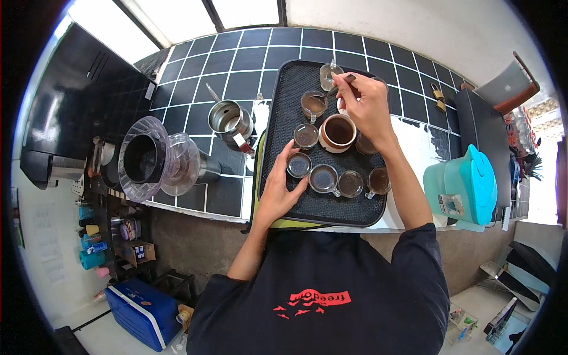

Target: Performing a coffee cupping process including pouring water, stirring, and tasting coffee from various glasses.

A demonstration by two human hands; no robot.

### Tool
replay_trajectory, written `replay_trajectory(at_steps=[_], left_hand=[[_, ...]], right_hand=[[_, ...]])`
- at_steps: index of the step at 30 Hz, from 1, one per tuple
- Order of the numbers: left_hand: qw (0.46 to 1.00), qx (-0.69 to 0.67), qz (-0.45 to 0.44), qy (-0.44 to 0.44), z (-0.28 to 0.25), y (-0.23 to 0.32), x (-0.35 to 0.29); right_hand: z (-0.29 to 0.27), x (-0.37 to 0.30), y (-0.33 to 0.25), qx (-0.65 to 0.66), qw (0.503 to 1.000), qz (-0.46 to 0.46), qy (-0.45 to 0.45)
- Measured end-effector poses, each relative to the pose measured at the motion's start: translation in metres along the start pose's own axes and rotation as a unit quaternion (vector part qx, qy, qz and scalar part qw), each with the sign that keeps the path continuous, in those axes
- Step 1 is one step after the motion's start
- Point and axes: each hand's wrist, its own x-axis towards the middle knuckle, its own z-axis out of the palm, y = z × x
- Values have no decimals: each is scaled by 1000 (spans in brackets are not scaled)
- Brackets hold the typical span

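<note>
My left hand curls its thumb and fingers round a small glass cup of dark contents at the near left of a black tray. In my right hand, a spoon is pinched, tilted toward a glass cup of cloudy brown liquid. Whether its tip touches the liquid, I cannot tell. Below that hand stands a mug of dark brown liquid. Several more small glass cups sit around it. A paler glass cup is at the far end. My right hand partly hides other cups.
Left of the tray, a metal pot stands on the black tiled counter. Further left are a clear plastic vessel and a ribbed clear dripper. A turquoise pitcher stands at right, with a brass padlock beyond.
</note>
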Motion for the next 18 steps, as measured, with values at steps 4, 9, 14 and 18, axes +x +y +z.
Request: replay_trajectory(at_steps=[4,9,14,18], left_hand=[[1000,2,2,-1,-1,0,0],[1000,1,-2,-1,0,0,0],[1000,-2,-9,-5,-1,4,0],[1000,-6,-9,-3,-1,3,-1]], right_hand=[[-1,0,-3,27,999,18,3],[-3,-1,-8,36,998,44,-32],[-3,-2,-8,53,997,46,-35],[-4,-1,-9,56,997,48,-30]])
